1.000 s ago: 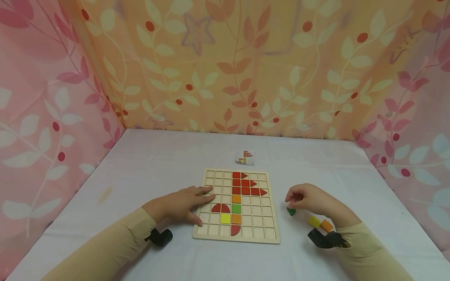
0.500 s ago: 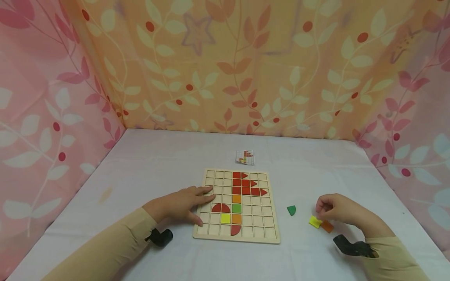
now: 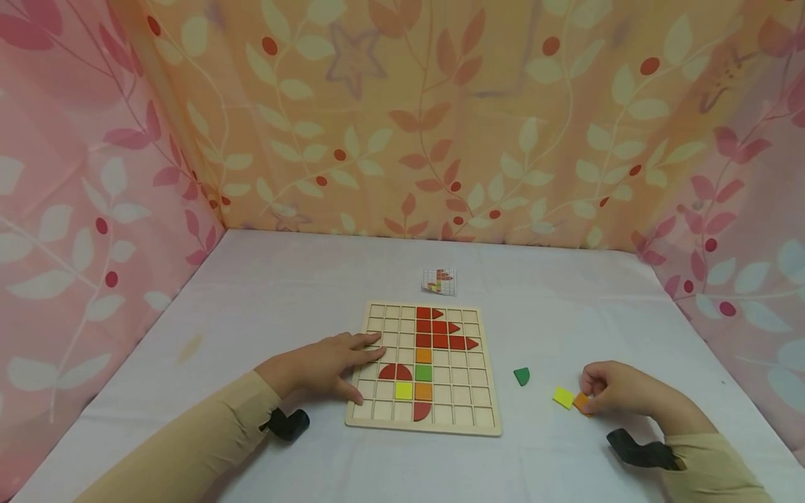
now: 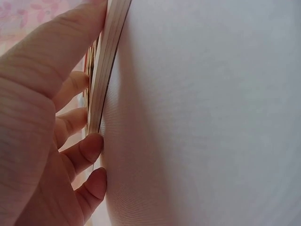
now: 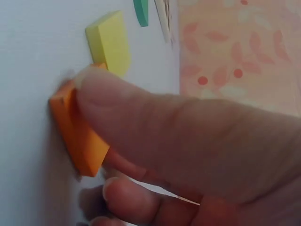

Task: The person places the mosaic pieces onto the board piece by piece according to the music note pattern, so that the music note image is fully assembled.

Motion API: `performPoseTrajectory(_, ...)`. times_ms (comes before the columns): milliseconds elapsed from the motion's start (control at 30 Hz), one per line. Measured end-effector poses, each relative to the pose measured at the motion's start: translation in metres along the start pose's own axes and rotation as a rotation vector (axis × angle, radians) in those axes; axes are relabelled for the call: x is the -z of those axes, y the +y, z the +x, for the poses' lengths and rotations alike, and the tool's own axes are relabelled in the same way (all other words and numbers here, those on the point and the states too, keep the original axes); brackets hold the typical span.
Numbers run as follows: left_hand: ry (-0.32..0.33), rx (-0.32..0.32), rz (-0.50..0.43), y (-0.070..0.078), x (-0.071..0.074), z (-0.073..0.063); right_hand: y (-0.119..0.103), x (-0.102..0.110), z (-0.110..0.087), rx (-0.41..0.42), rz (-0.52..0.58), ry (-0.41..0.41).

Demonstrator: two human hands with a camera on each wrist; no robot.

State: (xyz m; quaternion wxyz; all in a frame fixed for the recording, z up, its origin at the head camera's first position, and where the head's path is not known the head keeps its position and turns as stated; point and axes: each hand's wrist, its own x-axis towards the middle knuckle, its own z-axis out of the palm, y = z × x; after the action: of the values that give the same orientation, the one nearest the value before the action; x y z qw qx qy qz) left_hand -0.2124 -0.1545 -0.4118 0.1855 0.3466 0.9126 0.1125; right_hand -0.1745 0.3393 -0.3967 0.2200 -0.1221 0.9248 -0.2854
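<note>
A wooden grid board (image 3: 462,412) lies in the middle of the table, with red, orange, green and yellow tiles set in its cells. My left hand (image 3: 323,363) rests along its left edge, fingers spread over the rim and thumb at the near corner. The left wrist view shows those fingers (image 4: 87,153) beside the board's side (image 4: 101,75). Off to the right, my right hand (image 3: 629,391) has thumb and curled fingers at an orange square tile (image 3: 581,403). In the right wrist view the thumb (image 5: 108,94) overlaps this tile (image 5: 82,141); the index fingertip is hidden.
A yellow square tile (image 3: 562,398) lies right beside the orange one. Between it and the board is a green quarter-circle tile (image 3: 522,376). Behind the board stands a small pattern card (image 3: 438,281). Patterned cloth (image 3: 402,119) walls the table's back and sides.
My right hand has moved right, away from the green quarter-circle, past the yellow tile to the orange one. The green piece stays on the table. My left hand has not moved.
</note>
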Motion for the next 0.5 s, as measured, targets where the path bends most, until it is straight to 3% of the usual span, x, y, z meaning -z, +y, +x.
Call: performPoseTrajectory(500,-0.004,0.004,0.002,0.001,0.001,0.000,-0.019,-0.004,0.004,-0.104,-0.126,0.027)
